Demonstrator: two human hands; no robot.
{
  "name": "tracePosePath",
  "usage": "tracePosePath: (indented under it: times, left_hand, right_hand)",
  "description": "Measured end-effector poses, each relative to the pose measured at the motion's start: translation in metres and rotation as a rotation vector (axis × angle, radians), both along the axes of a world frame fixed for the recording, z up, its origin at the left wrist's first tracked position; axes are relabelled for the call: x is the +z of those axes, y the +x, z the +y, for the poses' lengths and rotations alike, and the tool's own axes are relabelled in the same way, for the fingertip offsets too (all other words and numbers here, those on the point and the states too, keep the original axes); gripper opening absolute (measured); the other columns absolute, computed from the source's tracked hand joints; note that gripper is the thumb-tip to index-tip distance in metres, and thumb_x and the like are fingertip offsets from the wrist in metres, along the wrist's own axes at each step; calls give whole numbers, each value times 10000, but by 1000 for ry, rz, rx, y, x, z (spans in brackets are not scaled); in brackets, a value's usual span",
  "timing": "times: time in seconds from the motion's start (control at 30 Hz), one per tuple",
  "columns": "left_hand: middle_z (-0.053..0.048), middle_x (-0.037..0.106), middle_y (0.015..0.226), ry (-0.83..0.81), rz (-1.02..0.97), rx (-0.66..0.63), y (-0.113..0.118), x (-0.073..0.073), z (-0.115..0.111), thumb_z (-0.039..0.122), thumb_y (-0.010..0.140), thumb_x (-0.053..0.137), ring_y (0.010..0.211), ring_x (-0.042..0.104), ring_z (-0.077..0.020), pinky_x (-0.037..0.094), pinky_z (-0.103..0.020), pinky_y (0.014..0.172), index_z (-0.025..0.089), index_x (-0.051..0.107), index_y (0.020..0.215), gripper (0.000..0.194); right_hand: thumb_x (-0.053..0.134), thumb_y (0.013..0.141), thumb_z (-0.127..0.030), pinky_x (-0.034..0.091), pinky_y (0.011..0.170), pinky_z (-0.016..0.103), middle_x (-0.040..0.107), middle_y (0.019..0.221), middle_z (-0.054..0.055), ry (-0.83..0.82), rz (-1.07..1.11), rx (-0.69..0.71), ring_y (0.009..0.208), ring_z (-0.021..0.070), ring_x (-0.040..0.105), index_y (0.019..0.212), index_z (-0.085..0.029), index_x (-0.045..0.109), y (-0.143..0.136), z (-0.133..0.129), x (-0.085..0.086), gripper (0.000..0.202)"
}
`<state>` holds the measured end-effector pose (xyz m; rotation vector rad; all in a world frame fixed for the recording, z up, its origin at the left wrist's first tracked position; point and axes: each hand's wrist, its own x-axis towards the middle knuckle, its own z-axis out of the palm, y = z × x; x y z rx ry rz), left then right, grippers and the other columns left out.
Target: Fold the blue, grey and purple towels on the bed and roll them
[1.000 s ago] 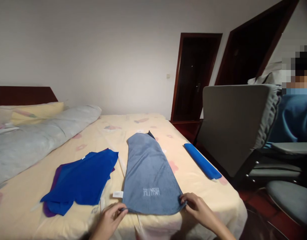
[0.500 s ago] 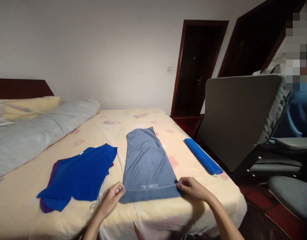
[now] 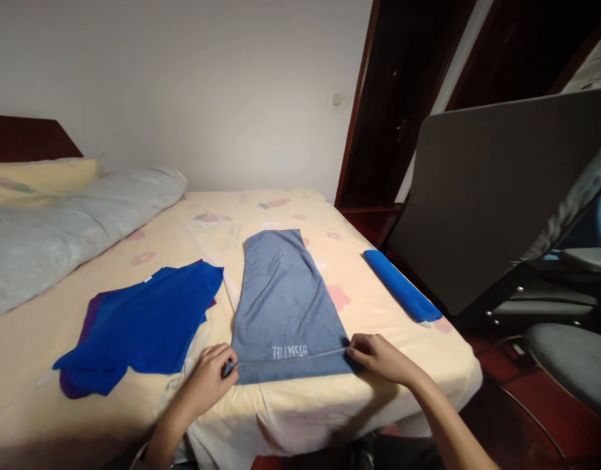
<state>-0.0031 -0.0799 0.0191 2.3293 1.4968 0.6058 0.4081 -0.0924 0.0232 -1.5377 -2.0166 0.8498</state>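
Note:
A grey-blue towel (image 3: 285, 294) lies spread lengthwise on the bed, its white stitched lettering upside down near the edge closest to me. My left hand (image 3: 212, 375) pinches the towel's near left corner, a bit of cloth showing between thumb and fingers. At the near right corner, my right hand (image 3: 378, 356) is closed on the towel's edge with thumb and fingertips. Left of the towel is a loose stack of blue cloths (image 3: 148, 326), with purple cloth showing underneath. A blue folded cloth (image 3: 402, 286) rests near the bed's right edge.
The bed (image 3: 261, 418) has a yellow patterned sheet. A grey quilt (image 3: 85, 222) is bunched at the left by a yellow pillow (image 3: 46, 179). Beyond the right edge stand a dark grey padded panel (image 3: 496, 202) and a grey seat (image 3: 574, 365). A dark door (image 3: 402, 111) is behind.
The view has tilted down and come closer. My left hand has gathered the near left corner, with cloth now bunched in its fingers. My right hand keeps its pinch on the other corner.

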Motion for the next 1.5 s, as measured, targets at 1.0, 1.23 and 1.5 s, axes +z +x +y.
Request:
tracePosePath:
  times: [1.0,1.23,1.5]
  left_hand:
    - [-28,681,1066,130,132,-191,-3,4,-1,24,823,431,1048,607,-184,439,-318,940,246,680,945,355]
    - [-17,720,1085,27,102,-122,-7,6,-6,101,770,552,1046,634,-203,472,-330,970,262,713,954,293]
    - [3,715,1187,-76,59,-70,-17,5,-4,87,667,559,1125,629,-199,473,-304,1012,294,722,1069,481]
  right_hand:
    - [603,875,-316,427,649,275,659,868,41,37,-175,-53,752,201,605,910,-221,631,-1,0,-3,105]
    - [496,764,-34,437,856,327,586,1036,70,260,-203,104,987,228,549,853,-217,662,-15,-8,12,263]
    - [688,634,-126,446,904,299,621,1101,50,35,-47,218,1043,236,568,1011,-226,684,-7,-5,2,390]
